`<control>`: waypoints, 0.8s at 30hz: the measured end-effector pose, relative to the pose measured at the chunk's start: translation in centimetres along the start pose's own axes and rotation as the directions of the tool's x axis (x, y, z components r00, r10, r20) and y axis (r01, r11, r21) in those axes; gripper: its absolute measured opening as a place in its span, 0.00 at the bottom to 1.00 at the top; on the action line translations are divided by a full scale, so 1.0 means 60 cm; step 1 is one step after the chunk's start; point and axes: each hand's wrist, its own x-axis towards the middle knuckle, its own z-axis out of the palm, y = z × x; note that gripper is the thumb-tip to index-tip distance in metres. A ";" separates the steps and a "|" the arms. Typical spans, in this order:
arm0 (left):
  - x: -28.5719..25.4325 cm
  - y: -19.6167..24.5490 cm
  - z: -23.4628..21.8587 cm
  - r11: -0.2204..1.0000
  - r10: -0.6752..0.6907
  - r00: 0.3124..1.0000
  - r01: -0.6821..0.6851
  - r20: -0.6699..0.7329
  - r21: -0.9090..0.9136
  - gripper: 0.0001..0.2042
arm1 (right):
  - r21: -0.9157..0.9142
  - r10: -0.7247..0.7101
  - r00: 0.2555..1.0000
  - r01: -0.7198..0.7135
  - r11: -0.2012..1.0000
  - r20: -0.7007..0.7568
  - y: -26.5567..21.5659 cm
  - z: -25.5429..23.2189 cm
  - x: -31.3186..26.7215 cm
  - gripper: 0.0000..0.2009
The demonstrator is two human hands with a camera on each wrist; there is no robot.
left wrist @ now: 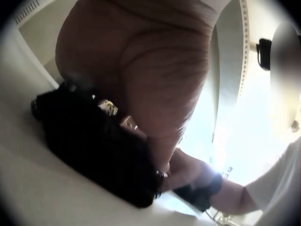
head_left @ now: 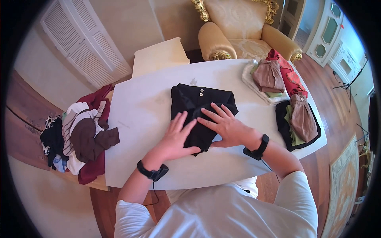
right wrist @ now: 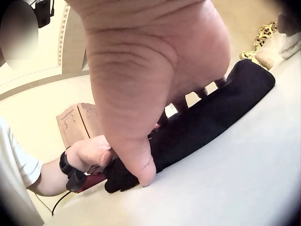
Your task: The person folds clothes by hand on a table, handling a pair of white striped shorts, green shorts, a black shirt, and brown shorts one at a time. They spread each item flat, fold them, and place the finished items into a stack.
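Note:
A folded black garment with two pale buttons near its far edge lies on the white table. My left hand rests on its near left part, fingers spread and thumb pointing in toward its near edge. On the near right part lies my right hand, its fingers also spread flat across the cloth. The two hands are close together over the fabric. From the right wrist view, the black garment looks like a low, thick bundle, with the right thumb at its near edge.
Left of the white table, a loose heap of clothes lies on a lower surface. Folded garments are stacked at the table's far right, and another folded pile sits nearer. A gold armchair stands behind.

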 end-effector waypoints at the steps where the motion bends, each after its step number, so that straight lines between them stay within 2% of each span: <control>1: -0.008 -0.009 -0.014 0.992 -0.080 0.996 0.076 -0.034 -0.101 0.45 | -0.002 -0.017 1.000 0.017 1.000 -0.007 -0.005 -0.002 -0.003 0.51; 3: -0.028 -0.036 -0.039 0.928 -0.245 0.967 0.213 -0.068 -0.307 0.38 | -0.010 -0.030 1.000 0.030 1.000 -0.004 -0.018 -0.006 -0.008 0.48; 5: -0.054 -0.078 -0.053 0.857 -0.313 0.950 0.292 0.021 -0.425 0.35 | -0.009 -0.047 0.999 0.047 0.999 0.005 -0.030 -0.005 -0.009 0.45; 6: -0.064 -0.088 -0.054 0.813 -0.346 0.936 0.333 0.064 -0.478 0.35 | -0.045 -0.064 0.997 0.062 0.997 -0.034 -0.034 0.000 -0.008 0.43; 9: -0.076 -0.066 -0.045 0.945 -0.164 0.986 0.161 0.011 -0.286 0.37 | -0.079 -0.075 0.997 0.074 0.994 -0.010 -0.038 0.023 -0.005 0.42; 12: -0.070 -0.057 -0.021 0.950 -0.126 0.991 0.107 -0.047 -0.294 0.35 | -0.015 -0.064 0.998 0.064 0.998 -0.026 -0.036 0.032 0.002 0.41; 15: -0.056 -0.066 -0.006 0.928 -0.215 0.974 0.181 -0.070 -0.325 0.33 | 0.075 -0.045 0.998 0.047 0.996 -0.036 -0.036 0.026 0.003 0.40; 18: -0.044 -0.078 0.006 0.938 -0.200 0.970 0.150 -0.136 -0.312 0.30 | 0.120 -0.036 0.996 0.045 0.992 -0.077 -0.029 0.031 0.008 0.39; 21: -0.031 -0.081 0.005 0.973 -0.140 0.972 0.100 -0.189 -0.208 0.28 | 0.111 -0.052 0.990 0.067 0.992 -0.131 -0.021 0.036 0.012 0.36; 24: -0.016 -0.082 -0.003 0.995 0.020 0.966 -0.045 -0.259 -0.092 0.28 | 0.044 -0.069 0.982 0.078 0.996 -0.177 -0.009 0.051 0.020 0.33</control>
